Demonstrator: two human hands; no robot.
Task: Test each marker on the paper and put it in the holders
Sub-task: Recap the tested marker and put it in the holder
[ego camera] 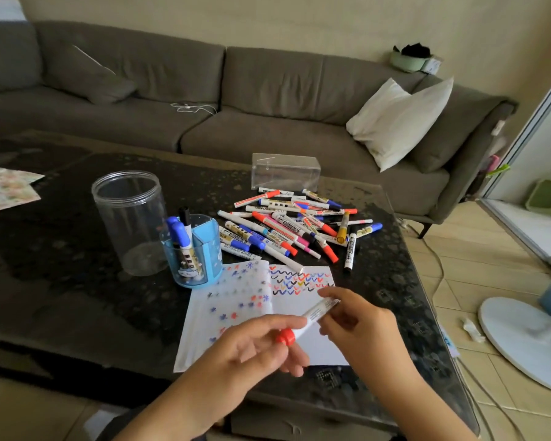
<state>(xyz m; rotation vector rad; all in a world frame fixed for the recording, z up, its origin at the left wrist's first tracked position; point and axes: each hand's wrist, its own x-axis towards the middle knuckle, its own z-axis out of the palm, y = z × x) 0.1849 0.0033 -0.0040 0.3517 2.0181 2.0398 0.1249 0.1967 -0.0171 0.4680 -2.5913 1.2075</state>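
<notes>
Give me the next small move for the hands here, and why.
Probably pull the red cap off. The left hand pinches the cap end and the right hand grips the barrel of the marker, held above the paper, so it's still capped and can't be tested.

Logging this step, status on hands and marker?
Left hand pinches the red cap; right hand grips the marker barrel. Cap on, held over the paper. Nothing in the way.

One head-worn view looks forward and down across the bench [77,281] from its near edge, close above, toward the sofa [236,90] beyond.
</notes>
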